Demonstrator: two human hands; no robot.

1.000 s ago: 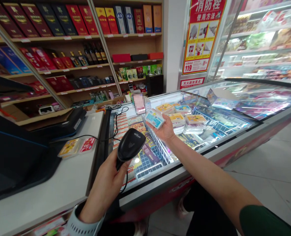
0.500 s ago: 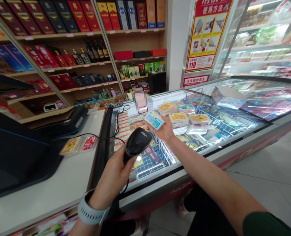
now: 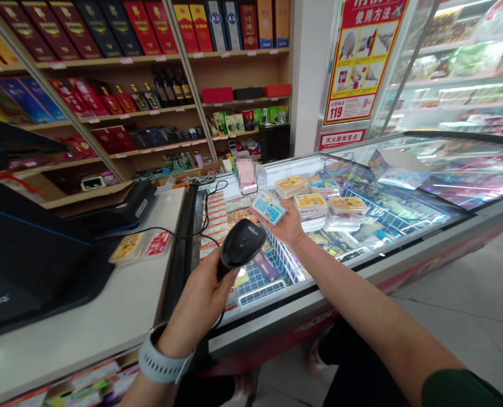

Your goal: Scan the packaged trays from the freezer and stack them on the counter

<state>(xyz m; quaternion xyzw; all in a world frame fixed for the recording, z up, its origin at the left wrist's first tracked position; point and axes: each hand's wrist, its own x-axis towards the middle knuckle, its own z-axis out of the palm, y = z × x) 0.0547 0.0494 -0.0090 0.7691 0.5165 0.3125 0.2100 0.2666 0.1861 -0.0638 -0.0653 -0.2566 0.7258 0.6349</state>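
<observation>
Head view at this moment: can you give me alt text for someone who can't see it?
A left hand holds a black scanner near a blue-and-white pack in the right hand, over a glass-topped freezer. Stacked packs sit on the glass; a counter is at left, with shelves of boxes and bottles behind.

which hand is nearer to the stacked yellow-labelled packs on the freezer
Right. The right hand, holding a blue-labelled pack, is just left of the stacked packs in view; the left hand, around the black scanner, is farther off to the lower left.
</observation>
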